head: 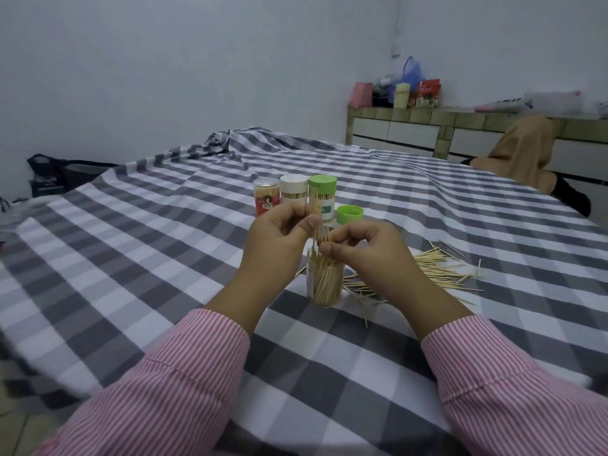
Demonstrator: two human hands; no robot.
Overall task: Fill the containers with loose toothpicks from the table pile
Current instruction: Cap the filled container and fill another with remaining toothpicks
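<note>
Both hands, left hand (279, 232) and right hand (358, 245), pinch a toothpick bundle (317, 222) upright above the open container (324, 284); align the tips, then lower them straight in.

The worktop (138, 258) is covered by a grey-and-white checked cloth (329, 373), bunched into folds at the far edge. Near the middle stand three capped containers in a row: red-labelled (266, 200), white-capped (292, 192) and green-capped (323, 195), with a loose green cap (349, 214) just beside. Nearer stands an open clear container (324, 284) full of toothpicks. A loose toothpick pile (437, 268) spreads toward the right edge.
</note>
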